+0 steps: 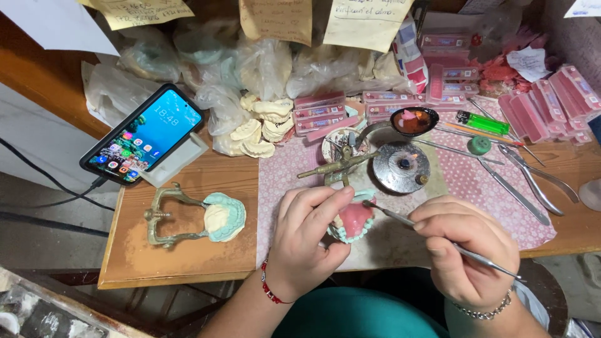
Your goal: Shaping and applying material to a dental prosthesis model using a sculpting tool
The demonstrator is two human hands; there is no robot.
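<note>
Down near the front edge of the wooden surface (188,250), the left hand (307,241) is wrapped around a dental model (354,220) with pink wax gums on a pale green base, fingers curled over its top and thumb beneath. The right hand (463,250) is closed in a pen-like grip on a thin metal wax instrument (432,233), whose tip touches the pink wax. Just behind the model stand a small brass torch (335,166) and a round metal burner (400,167), with a spoon (413,121) of melted pink wax beyond them. Toward the left edge, a brass articulator (166,219) holds another green cast (224,216). A smartphone (143,134) leans on a stand at the back left, and metal tools (532,178) lie at the right.
</note>
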